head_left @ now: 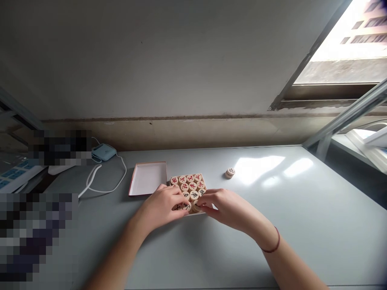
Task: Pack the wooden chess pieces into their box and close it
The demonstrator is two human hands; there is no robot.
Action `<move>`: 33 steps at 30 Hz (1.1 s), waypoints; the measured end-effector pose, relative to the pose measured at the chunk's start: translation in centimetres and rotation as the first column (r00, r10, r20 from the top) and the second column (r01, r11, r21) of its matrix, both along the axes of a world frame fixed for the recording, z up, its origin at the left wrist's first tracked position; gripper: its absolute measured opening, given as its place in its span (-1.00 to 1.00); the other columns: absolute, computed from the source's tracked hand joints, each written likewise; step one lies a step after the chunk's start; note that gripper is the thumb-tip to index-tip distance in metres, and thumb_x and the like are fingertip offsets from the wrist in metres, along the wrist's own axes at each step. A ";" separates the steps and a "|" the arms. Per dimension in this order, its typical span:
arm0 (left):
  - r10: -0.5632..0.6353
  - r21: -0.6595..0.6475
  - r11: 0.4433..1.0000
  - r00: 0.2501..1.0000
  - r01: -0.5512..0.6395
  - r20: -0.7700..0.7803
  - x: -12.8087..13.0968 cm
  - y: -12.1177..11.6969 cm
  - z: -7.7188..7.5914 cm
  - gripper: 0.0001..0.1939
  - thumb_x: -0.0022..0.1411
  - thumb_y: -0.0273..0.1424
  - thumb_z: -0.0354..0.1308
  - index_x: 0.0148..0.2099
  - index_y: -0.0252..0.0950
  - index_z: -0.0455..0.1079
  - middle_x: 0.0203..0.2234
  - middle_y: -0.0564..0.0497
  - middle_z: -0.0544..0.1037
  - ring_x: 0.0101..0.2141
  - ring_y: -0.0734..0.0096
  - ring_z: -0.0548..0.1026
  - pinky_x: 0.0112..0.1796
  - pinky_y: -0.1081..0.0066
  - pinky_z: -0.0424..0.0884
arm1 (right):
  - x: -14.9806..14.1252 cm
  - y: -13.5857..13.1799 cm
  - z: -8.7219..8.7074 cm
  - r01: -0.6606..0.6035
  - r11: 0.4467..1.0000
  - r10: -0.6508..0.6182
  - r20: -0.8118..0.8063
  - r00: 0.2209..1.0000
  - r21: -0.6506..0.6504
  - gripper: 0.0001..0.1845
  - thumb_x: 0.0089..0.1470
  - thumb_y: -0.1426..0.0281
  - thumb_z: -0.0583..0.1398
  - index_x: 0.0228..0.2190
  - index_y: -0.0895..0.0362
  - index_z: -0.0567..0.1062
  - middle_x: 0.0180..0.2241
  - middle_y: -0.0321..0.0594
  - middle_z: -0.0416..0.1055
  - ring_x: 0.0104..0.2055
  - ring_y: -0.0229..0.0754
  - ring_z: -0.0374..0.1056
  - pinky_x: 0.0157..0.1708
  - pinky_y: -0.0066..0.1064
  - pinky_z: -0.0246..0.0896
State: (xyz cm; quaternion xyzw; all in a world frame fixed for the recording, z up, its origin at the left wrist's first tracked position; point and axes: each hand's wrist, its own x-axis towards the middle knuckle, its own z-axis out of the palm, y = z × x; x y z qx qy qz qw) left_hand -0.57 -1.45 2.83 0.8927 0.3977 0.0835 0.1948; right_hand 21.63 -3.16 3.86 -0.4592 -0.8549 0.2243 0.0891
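Observation:
A square box [198,213] on the desk is filled with rows of round wooden Chinese chess pieces, red characters [192,186] in the far rows and black characters [194,195] in the near ones. My left hand [166,203] reaches over the near left part of the box, thumb and fingers closed around a black-marked piece [187,206]. At the near right corner, my right hand [222,203] has its fingertips pinched on another black-marked piece [196,206]. My hands partly cover the near rows. Apart from the box, a short stack of pieces [230,172] stands to the right.
The box lid [148,178] lies with its inside up, left of the box. Further left are a light blue device [104,152] and a white cable [122,171] on the grey desk [302,217]. A wall [181,80] rises behind, with metal frame bars [347,114] at the right.

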 end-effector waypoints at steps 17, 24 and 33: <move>0.010 0.074 0.997 0.999 -0.007 -0.031 0.7 -0.6 0.1 -0.83 0.24 -0.34 0.15 -0.13 -0.20 0.48 -0.38 0.06 0.51 -0.31 0.38 0.47 -0.25 0.40 0.33 | 0.0 -0.1 0.1 -0.004 0.989 -0.010 -0.096 0.995 -0.147 -0.80 0.13 0.44 0.07 -0.34 0.01 0.50 -0.54 -0.35 0.43 -0.61 -0.33 0.25 -0.61 -0.51 0.01; 0.007 0.099 0.995 1.000 -0.007 0.005 1.0 -0.7 -0.3 -0.87 0.25 -0.34 0.12 -0.21 -0.24 0.45 -0.35 0.06 0.52 -0.32 0.41 0.47 -0.27 0.40 0.30 | 3.5 2.6 -1.2 0.443 0.865 -0.429 -0.109 0.897 0.237 -0.66 0.18 0.25 0.01 -0.13 0.10 0.46 -0.06 0.00 0.39 -0.50 -0.24 0.37 -0.43 -0.31 0.27; -0.008 0.108 0.994 0.999 0.003 0.046 0.9 -0.7 -0.1 -0.85 0.24 -0.28 0.14 -0.25 -0.24 0.44 -0.36 0.08 0.53 -0.31 0.39 0.48 -0.27 0.40 0.29 | 6.2 5.3 -6.1 0.499 0.837 -0.531 0.113 0.840 0.225 -0.65 0.14 0.44 -0.02 -0.16 0.17 0.50 -0.15 -0.02 0.42 -0.27 -0.12 0.41 -0.29 -0.33 0.28</move>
